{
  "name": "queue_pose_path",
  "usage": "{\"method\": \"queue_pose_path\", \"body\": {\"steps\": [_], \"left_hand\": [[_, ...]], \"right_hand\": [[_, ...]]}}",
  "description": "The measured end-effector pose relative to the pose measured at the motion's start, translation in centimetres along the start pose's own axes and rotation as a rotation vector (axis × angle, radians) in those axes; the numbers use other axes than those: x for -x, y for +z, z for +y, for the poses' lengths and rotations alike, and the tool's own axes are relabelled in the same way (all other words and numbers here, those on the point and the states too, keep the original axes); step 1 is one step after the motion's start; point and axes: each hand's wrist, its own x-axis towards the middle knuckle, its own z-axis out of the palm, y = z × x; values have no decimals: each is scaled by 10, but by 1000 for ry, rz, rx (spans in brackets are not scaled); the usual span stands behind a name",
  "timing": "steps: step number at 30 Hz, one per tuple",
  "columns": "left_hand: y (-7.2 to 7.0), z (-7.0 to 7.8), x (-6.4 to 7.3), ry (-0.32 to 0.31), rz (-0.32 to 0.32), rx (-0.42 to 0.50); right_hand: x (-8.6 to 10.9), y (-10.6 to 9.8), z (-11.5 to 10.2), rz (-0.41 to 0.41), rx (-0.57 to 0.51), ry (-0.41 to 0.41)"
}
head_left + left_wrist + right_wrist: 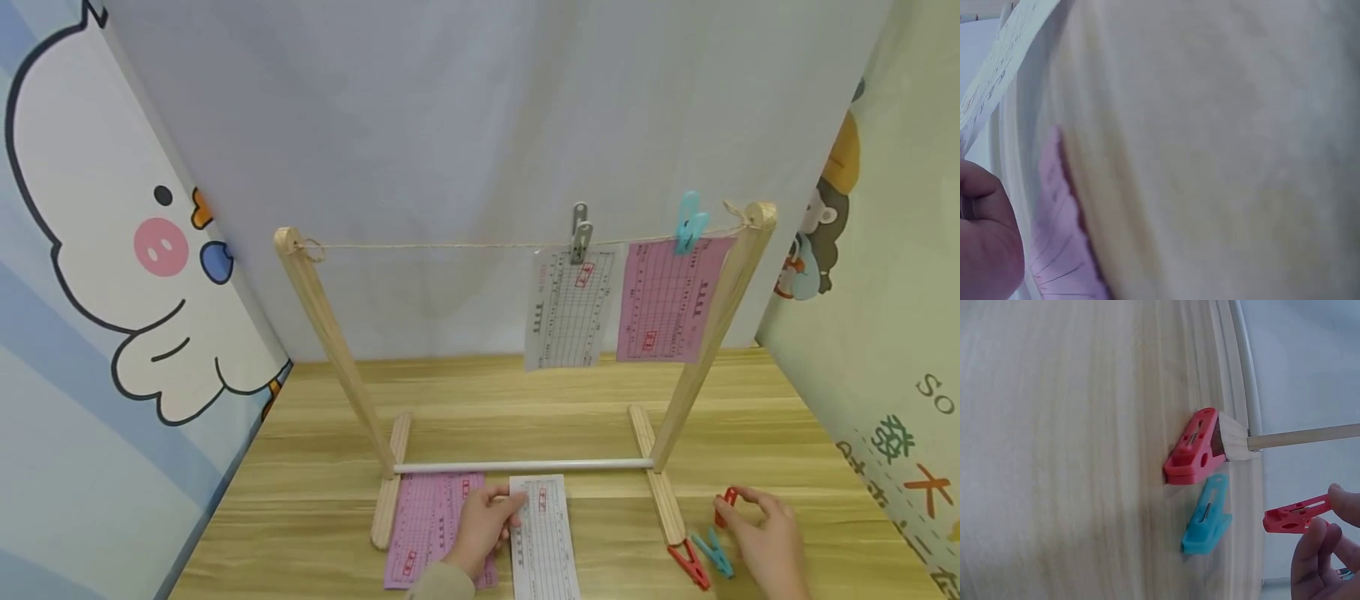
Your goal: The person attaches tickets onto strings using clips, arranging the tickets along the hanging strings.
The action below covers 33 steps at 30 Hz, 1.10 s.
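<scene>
From where I stand, the wood-grain table [600, 533] runs back to a pale curtain [420, 125], between a blue wall with a cartoon bird [90, 217] and a greenish wall with lettering [862, 350]. A wooden rack [333, 350] stands on it, a white rod [525, 466] joining its feet and a string [420, 246] tied between its posts. On the string's right half hang a white form [570, 325] under a metal clip [580, 237] and a pink form [667, 308] under a light-blue clothespin [690, 225].

At the table's near side, the left hand [480, 527] pinches the edge of a white slip [551, 542], over pink paper [420, 517]. The right hand [768, 537] pinches a small red clothespin [725, 506] — thumb against fingertips — near another red peg [690, 567] and a blue peg [712, 552], both lying beside the rack's right foot.
</scene>
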Motion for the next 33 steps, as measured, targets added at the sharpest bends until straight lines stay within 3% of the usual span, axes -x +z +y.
{"method": "queue_pose_path", "body": {"steps": [4,9,13,17,25,33], "left_hand": [[-2,11,2,32,-11,-3],[-5,23,8,54,-29,7],[-7,32,11,67,-39,10],[-10,43,14,89,-61,9],[-16,66,24,173,-117,2],[-28,92,29,244,-94,-60]], "right_hand": [[1,-6,-8,-70,-101,47],[4,-12,-20,-96,-254,131],[7,-16,-28,-119,-380,128],[9,-17,-35,-150,-465,80],[18,-17,-54,-155,-508,-53],[27,-18,-76,-192,-525,-245]]}}
